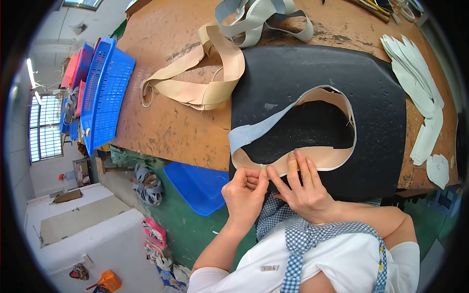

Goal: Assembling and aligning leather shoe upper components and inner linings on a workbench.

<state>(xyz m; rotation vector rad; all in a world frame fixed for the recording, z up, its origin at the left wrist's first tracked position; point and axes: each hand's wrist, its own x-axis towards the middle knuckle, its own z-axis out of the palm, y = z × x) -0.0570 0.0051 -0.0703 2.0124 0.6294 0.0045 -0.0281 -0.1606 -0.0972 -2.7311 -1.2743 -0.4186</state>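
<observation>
A looped strip [320, 156], beige on its inner face and pale blue where it turns over, lies on a black mat [381, 107]. My left hand [243, 194] is closed in a pinch on the strip's near edge. Just beside it, my right hand [308, 193] rests with its fingers stretched out over the beige face, the fingertips touching it. The right index fingertip and the left fingertips nearly meet at the edge. What lies directly under the left fingertips is too small to make out.
Left of the mat lies a beige strip bundle [220, 93] with loose thread; grey strips [254, 24] sit beyond it. White cut pieces [415, 83] are stacked at the right. Blue baskets [105, 97] stand at the table's left edge, and a blue tub [195, 188] sits below it.
</observation>
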